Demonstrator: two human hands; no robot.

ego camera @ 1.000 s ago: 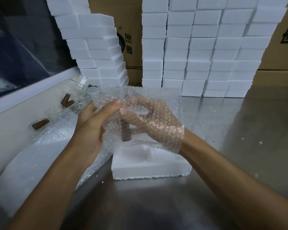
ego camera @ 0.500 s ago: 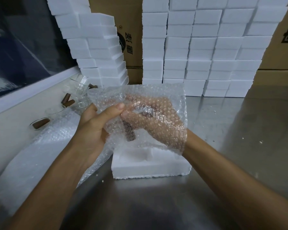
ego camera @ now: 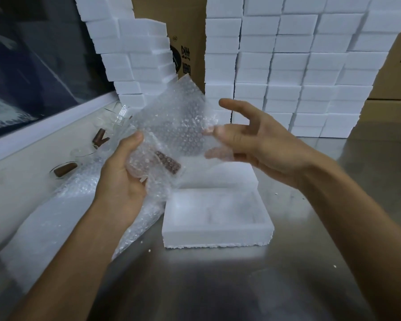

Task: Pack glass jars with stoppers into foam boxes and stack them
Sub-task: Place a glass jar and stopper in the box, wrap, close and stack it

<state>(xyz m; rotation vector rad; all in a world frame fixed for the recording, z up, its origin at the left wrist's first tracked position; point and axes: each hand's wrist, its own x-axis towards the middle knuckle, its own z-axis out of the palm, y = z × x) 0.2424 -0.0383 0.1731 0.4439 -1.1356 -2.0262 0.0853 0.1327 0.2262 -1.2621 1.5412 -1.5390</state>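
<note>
Two bare forearms reach in from the bottom edge over a steel surface (ego camera: 241, 286) scattered with white foam crumbs. Nearest the body, an open foam box (ego camera: 218, 237) sits on that surface with its cavity facing up, nothing in it. Just above and left of the box, the left hand (ego camera: 123, 179) curls its thumb and fingers around a bundle of bubble wrap (ego camera: 171, 126); a brown stopper (ego camera: 167, 162) shows through the plastic (the glass jar it belongs to is hard to make out under the bubbles). To the right, the right hand (ego camera: 248, 140) has its fingers spread and relaxed, the lower fingertips touching the sheet's right edge, some behind it. More bubble wrap sheets (ego camera: 56, 223) lie flat at the left under the left arm. Farther left, loose jars with stoppers (ego camera: 64, 170) rest by the white ledge (ego camera: 44, 130). Beyond, a leaning foam stack (ego camera: 134, 54) rises beside cardboard cartons (ego camera: 188, 31), and a neat wall of foam boxes (ego camera: 299, 66) fills the back right.
</note>
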